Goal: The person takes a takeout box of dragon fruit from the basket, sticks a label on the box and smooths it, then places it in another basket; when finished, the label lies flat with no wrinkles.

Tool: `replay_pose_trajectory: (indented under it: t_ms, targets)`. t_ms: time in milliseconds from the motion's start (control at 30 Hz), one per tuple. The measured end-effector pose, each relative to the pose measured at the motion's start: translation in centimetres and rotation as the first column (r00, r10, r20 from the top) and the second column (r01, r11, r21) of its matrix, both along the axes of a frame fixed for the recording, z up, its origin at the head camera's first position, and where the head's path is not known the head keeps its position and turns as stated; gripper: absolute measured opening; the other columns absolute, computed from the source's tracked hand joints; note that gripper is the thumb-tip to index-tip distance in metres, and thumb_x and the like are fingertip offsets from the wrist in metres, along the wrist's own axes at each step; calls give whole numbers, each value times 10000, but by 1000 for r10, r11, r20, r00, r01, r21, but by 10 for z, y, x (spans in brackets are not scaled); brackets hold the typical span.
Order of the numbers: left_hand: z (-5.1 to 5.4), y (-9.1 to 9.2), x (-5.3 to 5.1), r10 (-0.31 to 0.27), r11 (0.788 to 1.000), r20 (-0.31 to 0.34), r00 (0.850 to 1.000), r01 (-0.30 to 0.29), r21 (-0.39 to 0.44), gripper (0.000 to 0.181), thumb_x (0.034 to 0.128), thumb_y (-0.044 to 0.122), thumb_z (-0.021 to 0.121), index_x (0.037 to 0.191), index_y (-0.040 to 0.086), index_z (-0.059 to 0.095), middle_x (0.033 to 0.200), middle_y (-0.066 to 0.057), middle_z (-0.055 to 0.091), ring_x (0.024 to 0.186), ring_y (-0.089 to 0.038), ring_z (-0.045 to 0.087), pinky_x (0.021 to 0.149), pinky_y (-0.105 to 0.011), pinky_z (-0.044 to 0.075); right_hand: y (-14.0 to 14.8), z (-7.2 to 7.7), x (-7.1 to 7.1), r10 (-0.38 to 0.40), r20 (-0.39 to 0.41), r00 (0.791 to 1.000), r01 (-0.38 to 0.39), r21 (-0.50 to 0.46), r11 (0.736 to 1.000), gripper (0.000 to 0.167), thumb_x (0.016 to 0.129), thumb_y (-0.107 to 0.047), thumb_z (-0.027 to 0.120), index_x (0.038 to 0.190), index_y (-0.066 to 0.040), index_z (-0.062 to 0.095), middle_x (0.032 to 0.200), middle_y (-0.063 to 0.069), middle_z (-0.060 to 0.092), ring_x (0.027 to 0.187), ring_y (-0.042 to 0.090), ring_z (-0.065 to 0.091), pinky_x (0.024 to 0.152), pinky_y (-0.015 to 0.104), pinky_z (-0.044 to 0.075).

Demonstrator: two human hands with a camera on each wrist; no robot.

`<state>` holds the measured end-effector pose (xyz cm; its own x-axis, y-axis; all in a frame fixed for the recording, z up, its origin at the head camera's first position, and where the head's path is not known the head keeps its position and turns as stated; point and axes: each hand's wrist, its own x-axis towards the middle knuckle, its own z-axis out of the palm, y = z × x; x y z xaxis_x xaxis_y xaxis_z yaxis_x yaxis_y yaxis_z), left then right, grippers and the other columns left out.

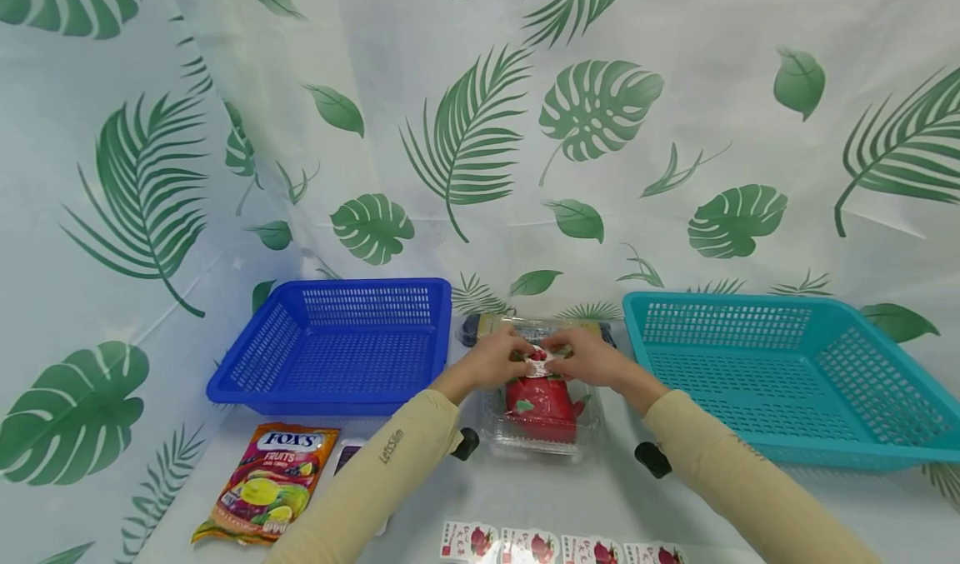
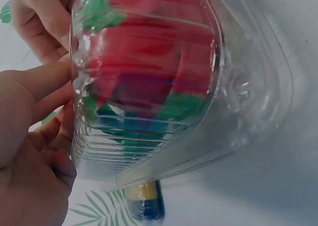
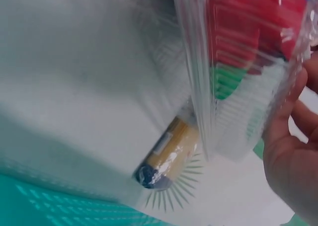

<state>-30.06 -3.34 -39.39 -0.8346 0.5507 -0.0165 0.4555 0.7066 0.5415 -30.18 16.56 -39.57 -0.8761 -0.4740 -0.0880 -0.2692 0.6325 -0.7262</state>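
A clear plastic clamshell box (image 1: 491, 431) lies on the white table between two baskets. Red and green objects (image 1: 542, 406), seemingly fruit, fill it, also visible through its ribbed side in both wrist views. Over its lid, a white sticker (image 1: 537, 362) with a red fruit picture sits between the hands. My left hand (image 1: 491, 357) pinches its left edge between thumb and fingers. Opposite, my right hand (image 1: 592, 357) pinches the right edge. Fingers of both hands touch the lid or hover just over it; the sticker's underside is hidden.
A blue basket (image 1: 330, 406) stands left, a teal basket (image 1: 847, 456) right. Behind the box lies a yellow and dark-blue packet (image 3: 171, 151). A Fox's candy bag (image 1: 266, 485) lies front left, beside a partly covered package (image 1: 347, 456). Several stickers (image 1: 531, 546) line the front.
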Motion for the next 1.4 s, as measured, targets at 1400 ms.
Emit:
replay_pose_trajectory:
  t_ms: [1400]
  targets:
    - [-10, -2, -3, 51, 987, 126, 991, -69, 146, 325, 904, 218, 724, 1186, 67, 670, 1070, -86, 540, 926, -158, 531, 772, -290, 480, 6, 0, 2, 16, 95, 995, -15, -15, 1000, 345, 962, -86, 582, 1282, 39, 550, 1194, 169, 555, 912, 213, 629, 848, 471, 537]
